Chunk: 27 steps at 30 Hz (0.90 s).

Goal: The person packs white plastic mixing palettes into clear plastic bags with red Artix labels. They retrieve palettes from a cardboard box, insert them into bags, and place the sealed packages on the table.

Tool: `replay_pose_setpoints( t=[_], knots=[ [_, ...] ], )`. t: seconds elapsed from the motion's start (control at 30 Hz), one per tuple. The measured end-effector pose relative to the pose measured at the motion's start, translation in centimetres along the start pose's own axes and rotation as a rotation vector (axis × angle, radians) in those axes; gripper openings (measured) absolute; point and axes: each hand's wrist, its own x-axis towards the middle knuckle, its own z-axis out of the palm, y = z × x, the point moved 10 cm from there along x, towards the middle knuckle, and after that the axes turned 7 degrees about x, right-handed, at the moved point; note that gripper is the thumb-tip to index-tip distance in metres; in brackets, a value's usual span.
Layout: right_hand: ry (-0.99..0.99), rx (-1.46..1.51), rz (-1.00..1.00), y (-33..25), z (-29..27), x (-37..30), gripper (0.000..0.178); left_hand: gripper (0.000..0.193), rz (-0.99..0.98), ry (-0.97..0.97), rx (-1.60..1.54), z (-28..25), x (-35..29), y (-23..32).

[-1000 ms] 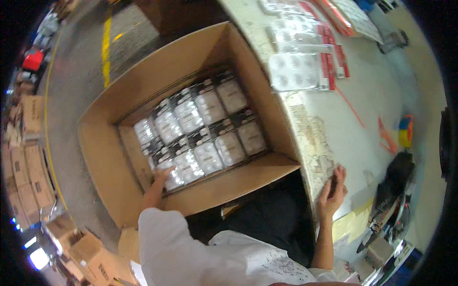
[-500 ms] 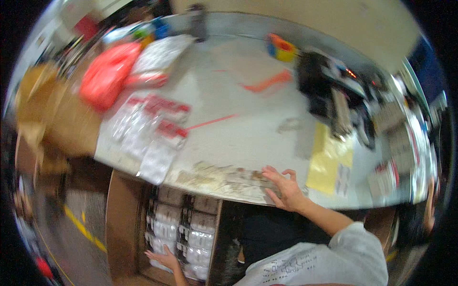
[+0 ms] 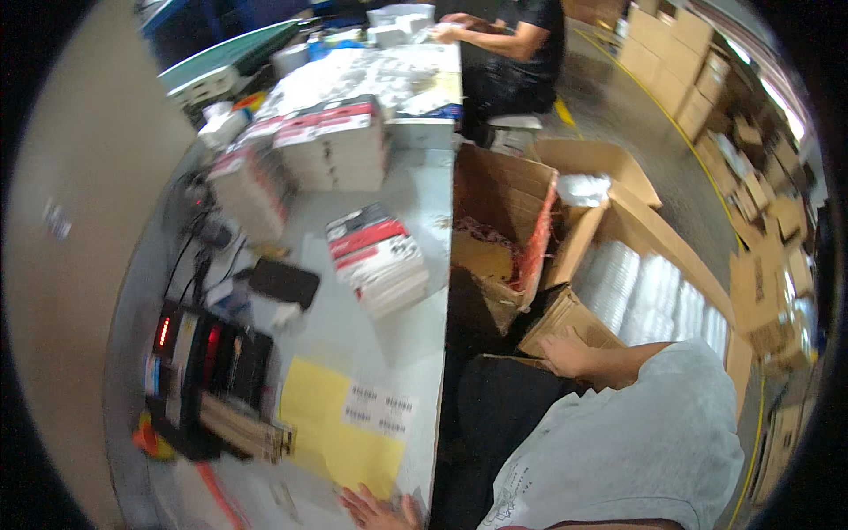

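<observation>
My left hand (image 3: 380, 511) is at the lower edge of the picture, fingers spread over the grey tabletop beside a yellow sheet (image 3: 340, 433). A white label sheet (image 3: 377, 411) with several printed labels lies on that yellow sheet. To the right, my right hand (image 3: 570, 353) rests against a brown cardboard flap (image 3: 574, 322), its fingers apart and slightly blurred. The flap belongs to an open carton (image 3: 667, 234) holding rows of clear plastic packages (image 3: 649, 287). Nothing shows in either hand.
Stacked red-and-white packages (image 3: 380, 256) stand on the table (image 3: 420, 190), with more behind. A black device with red lit digits (image 3: 168, 331) and a dark flat object (image 3: 284, 283) sit left. Another open carton (image 3: 503, 177) adjoins the table. A co-worker (image 3: 521, 62) sits beyond.
The view has swung to the right. My left hand has left the carton of packages below the table and is over the tabletop; my right hand has moved from the table edge to a carton flap.
</observation>
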Motion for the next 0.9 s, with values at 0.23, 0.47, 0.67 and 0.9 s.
replay_pose_setpoints(
  t=[0.23, 0.47, 0.67, 0.9],
  knots=[
    [-0.161, -0.234, 0.145, 3.5, 12.6, -2.1, 0.053, 0.071, 0.081, -0.097, -0.041, -0.4, 1.1, 1.5],
    [-0.024, 0.049, 0.244, 4.6, 10.6, -2.4, 0.043, 0.077, 0.033, 0.139, -0.197, -1.1, 2.1, 1.2],
    [0.285, -0.023, 0.124, 5.1, 3.9, -5.3, 0.03, 0.075, 0.112, 0.238, -0.134, 0.3, 3.8, 3.7],
    [-0.051, 0.199, 0.92, 24.2, 5.7, -24.4, 0.055, 0.073, 0.329, 0.173, -0.01, 1.9, 5.5, 5.9]
  ],
)
